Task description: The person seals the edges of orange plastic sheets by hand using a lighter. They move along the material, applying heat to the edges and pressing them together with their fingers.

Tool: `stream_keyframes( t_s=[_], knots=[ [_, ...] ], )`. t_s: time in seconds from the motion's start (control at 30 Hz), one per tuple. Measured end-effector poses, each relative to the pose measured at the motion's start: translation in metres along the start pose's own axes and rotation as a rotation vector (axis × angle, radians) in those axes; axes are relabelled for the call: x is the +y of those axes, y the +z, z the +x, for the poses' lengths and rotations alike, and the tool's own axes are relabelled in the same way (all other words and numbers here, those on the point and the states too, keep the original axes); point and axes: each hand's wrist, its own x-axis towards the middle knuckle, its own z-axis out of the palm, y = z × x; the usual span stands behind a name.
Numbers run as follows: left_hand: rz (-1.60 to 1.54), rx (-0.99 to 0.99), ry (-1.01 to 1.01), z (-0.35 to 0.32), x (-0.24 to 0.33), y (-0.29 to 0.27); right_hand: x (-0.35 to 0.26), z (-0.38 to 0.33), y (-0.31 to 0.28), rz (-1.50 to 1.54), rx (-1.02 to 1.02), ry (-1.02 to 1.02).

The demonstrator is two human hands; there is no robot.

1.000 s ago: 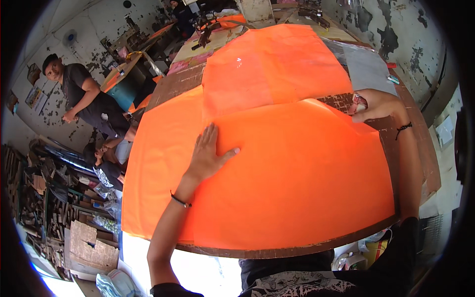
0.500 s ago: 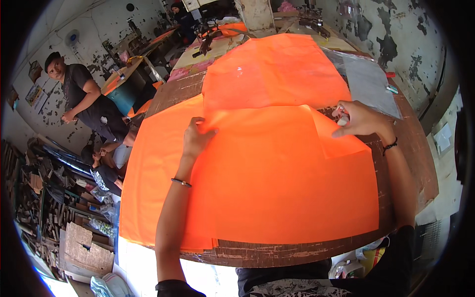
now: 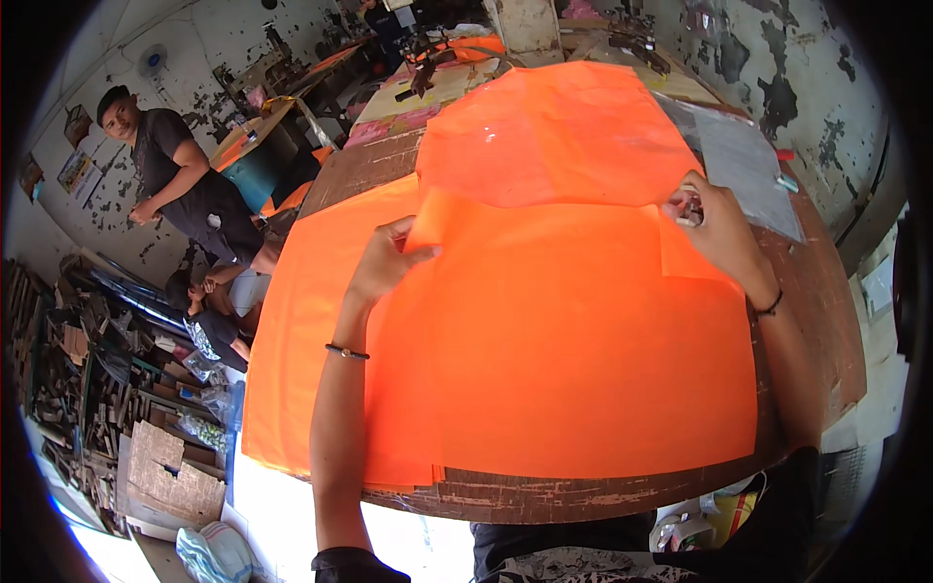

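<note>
A large sheet of bright orange fabric [image 3: 583,369] lies over the near part of the brown table. My left hand [image 3: 384,262] grips this sheet by its far left corner, thumb over the cloth and fingers behind. At the far right corner, my right hand [image 3: 717,228] has its fingers curled around the sheet's edge. A small pale object, too hidden to name, is tucked in that same hand. Beyond the sheet lies another orange piece [image 3: 554,131], glossier and slightly wrinkled. More orange fabric [image 3: 311,340] shows beneath on the left.
The worn brown table [image 3: 544,497] has a curved near edge. A clear grey plastic sheet [image 3: 748,165] lies at the right with a small marker-like item [image 3: 787,183] on it. One person [image 3: 180,175] stands at left, another [image 3: 209,321] sits low beside piled scraps [image 3: 97,379].
The right hand has moved slightly farther away and right, and the folded-over right corner of the sheet has straightened out. The left hand has closed on the left corner. The view has shifted a little.
</note>
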Motion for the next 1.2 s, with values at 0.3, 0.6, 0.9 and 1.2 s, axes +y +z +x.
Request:
stream_keyframes(
  t_s=[0.3, 0.6, 0.9, 1.2],
  knots=[
    [0.469, 0.017, -0.108, 0.002, 0.006, 0.013, -0.130, 0.061, 0.125, 0.360, -0.049, -0.438],
    [0.044, 0.071, 0.057, -0.002, -0.005, 0.017, -0.126, 0.055, 0.190, 0.410, -0.007, -0.395],
    [-0.370, 0.110, -0.297, -0.002, -0.001, 0.002, -0.133, 0.061, 0.179, 0.530, 0.060, -0.299],
    [-0.709, 0.195, -0.344, -0.002, -0.002, -0.006, -0.134, 0.065, 0.146, 0.320, 0.128, -0.383]
  ],
)
